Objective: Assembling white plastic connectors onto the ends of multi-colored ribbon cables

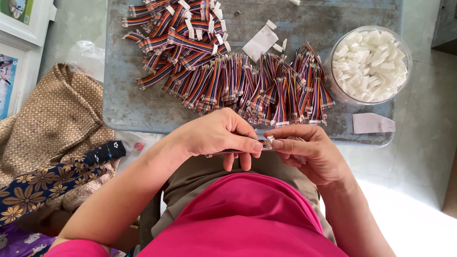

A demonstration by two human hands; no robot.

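Pinching the striped wire strip (238, 151) in my left hand (219, 133), my right hand (309, 154) should push the little white plug (269, 140) on straight.

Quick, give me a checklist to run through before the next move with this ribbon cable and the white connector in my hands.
1. Left hand pinching the ribbon cable: ok.
2. Right hand fingertips on the white connector: ok.
3. Cable end meeting the connector: ok, they touch.
4. Wires fully seated in the connector: cannot tell, too small.
5. Clear tub of white connectors upright and stocked on the table: ok.
6. Pile of striped cables lying on the table, none hanging over the edge: ok.
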